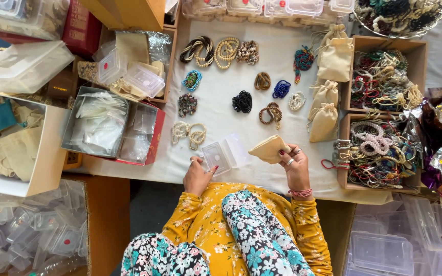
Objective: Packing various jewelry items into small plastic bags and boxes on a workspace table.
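My left hand rests at the near edge of the white cloth, fingers on a small clear plastic box that lies open, its lid spread to the right. My right hand holds up a small beige cloth pouch just right of the box. Beaded bracelets lie spread on the cloth beyond, among them a cream pearl pair, a black one and a brown one.
Three more beige pouches lie right of the bracelets. Two wooden trays heaped with bracelets stand at the right. Boxes of clear bags and plastic cases sit left. Empty clear boxes pile at lower right and left.
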